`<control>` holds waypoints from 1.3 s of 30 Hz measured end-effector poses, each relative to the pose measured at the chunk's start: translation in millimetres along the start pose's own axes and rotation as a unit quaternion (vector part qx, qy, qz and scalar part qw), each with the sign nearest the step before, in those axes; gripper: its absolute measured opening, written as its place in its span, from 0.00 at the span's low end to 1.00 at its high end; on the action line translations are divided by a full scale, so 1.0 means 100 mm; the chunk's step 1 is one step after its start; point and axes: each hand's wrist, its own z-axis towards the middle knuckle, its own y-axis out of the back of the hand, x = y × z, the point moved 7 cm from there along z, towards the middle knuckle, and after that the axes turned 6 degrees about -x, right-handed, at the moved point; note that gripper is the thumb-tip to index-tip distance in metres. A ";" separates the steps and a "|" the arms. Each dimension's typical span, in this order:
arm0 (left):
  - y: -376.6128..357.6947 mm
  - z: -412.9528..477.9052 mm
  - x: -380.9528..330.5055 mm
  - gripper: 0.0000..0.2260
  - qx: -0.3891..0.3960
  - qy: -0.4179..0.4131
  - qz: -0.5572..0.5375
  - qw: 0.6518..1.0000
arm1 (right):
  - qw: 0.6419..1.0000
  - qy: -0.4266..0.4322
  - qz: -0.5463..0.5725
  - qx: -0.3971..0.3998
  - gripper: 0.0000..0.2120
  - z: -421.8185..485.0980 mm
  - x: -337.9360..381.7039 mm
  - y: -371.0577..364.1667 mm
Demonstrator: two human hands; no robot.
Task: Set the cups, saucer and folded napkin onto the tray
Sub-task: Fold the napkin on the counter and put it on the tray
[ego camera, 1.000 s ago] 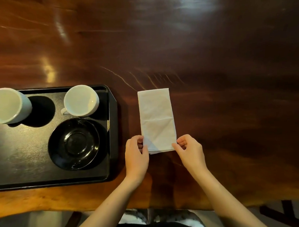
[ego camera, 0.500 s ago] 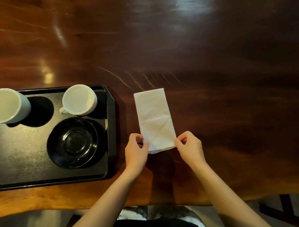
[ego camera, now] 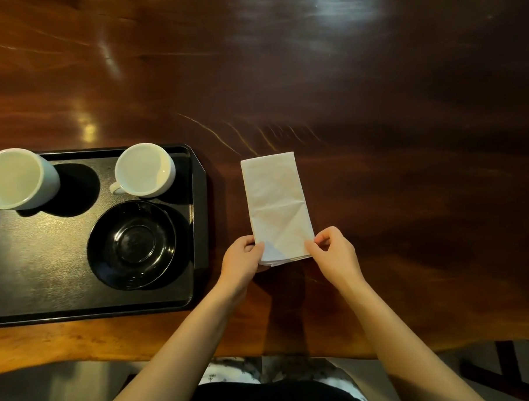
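Left hand [ego camera: 241,259] and right hand [ego camera: 335,253] pinch the napkin's [ego camera: 275,203] near corners; the left cup [ego camera: 15,179] is cut off by the frame edge.

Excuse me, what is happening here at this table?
A person is setting a black tray. Two white cups and a black saucer are already on it. The left hand and right hand pinch the near corners of a folded napkin, which is beside the tray over the wooden table.
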 end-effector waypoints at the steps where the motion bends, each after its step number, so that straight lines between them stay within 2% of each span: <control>1: 0.00 0.00 0.01 0.11 0.011 0.004 -0.007 1.000 | 1.000 -0.003 0.002 0.003 0.05 0.00 -0.01 0.00; 4: 0.02 0.01 0.03 0.10 0.017 0.006 -0.033 0.999 | 1.000 -0.014 0.005 0.005 0.03 0.02 -0.02 0.00; 9: 0.01 -0.02 0.02 0.04 -0.016 -0.007 -0.043 0.999 | 0.999 -0.034 0.020 0.004 0.03 0.04 -0.05 -0.01; 17: 0.01 -0.03 0.08 0.05 -0.071 -0.010 -0.044 0.996 | 1.000 -0.028 0.012 0.003 0.02 0.03 -0.06 0.00; 19: 0.01 -0.04 0.08 0.04 -0.075 -0.016 -0.045 0.996 | 0.999 -0.036 0.025 0.005 0.04 0.04 -0.10 -0.02; 22: 0.00 -0.06 0.05 0.10 -0.067 -0.035 -0.025 0.997 | 0.998 -0.036 0.040 0.018 0.09 0.03 -0.09 -0.03; 24: -0.01 -0.07 0.01 0.13 -0.060 -0.059 0.021 0.996 | 0.999 -0.018 0.005 0.033 0.13 0.01 -0.03 -0.01; 26: -0.02 -0.07 -0.01 0.16 -0.066 -0.081 0.067 0.992 | 0.993 0.046 -0.105 -0.019 0.18 0.01 0.14 0.10; 28: -0.03 -0.07 0.00 0.16 -0.079 -0.096 0.090 0.988 | 0.958 0.177 -0.191 -0.118 0.21 0.03 0.47 0.17; 29: -0.03 -0.07 0.00 0.16 -0.085 -0.100 0.098 0.986 | 0.936 0.253 -0.211 -0.123 0.22 0.05 0.63 0.08; 30: -0.04 -0.08 0.01 0.15 -0.090 -0.104 0.104 0.985 | 0.908 0.323 -0.253 -0.085 0.24 0.10 0.74 -0.10; 32: -0.05 -0.10 0.00 0.14 -0.096 -0.110 0.112 0.983 | 0.818 0.433 -0.378 0.018 0.26 0.20 0.77 -0.53; 34: -0.06 -0.10 -0.01 0.12 -0.096 -0.119 0.110 0.982 | 0.743 0.492 -0.451 0.053 0.27 0.33 0.66 -0.75; 36: -0.06 -0.11 -0.02 0.12 -0.097 -0.122 0.102 0.982 | 0.716 0.514 -0.470 0.049 0.29 0.48 0.63 -0.77; 39: -0.04 -0.11 -0.01 0.12 -0.105 -0.125 0.097 0.982 | 0.744 0.487 -0.457 0.014 0.29 0.71 0.73 -0.59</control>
